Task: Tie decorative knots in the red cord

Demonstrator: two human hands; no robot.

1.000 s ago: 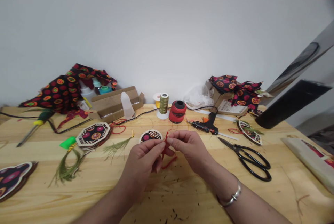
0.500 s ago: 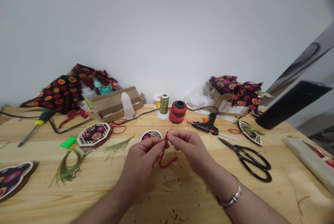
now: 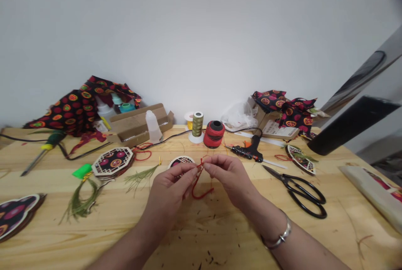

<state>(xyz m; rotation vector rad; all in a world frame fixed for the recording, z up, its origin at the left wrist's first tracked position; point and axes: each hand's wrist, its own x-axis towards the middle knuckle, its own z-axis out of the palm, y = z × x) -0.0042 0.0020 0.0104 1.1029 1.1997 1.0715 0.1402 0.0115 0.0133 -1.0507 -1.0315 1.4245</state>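
Observation:
A thin red cord [image 3: 201,196] is pinched between my two hands over the middle of the table, its loose end curving down below the fingers. My left hand [image 3: 172,186] is closed on it with thumb and forefinger. Just to the right, my right hand [image 3: 228,177] also grips the cord close to the left fingertips; a short tip sticks up between them. Behind my left hand lies a round wooden lattice piece with patterned fabric [image 3: 180,161], partly covered by the fingers. The exact form of the cord inside the fingers is hidden.
Black scissors [image 3: 301,190] lie at right, below a glue gun [image 3: 248,150]. A red thread spool [image 3: 214,134] and an olive thread spool [image 3: 197,124] stand behind my hands. Green tassels [image 3: 83,198], an octagonal piece [image 3: 113,162] and a screwdriver [image 3: 39,157] lie at left.
The two hands have drawn very slightly apart at the fingertips, and more of the red cord shows between them. The things on the table have stayed put.

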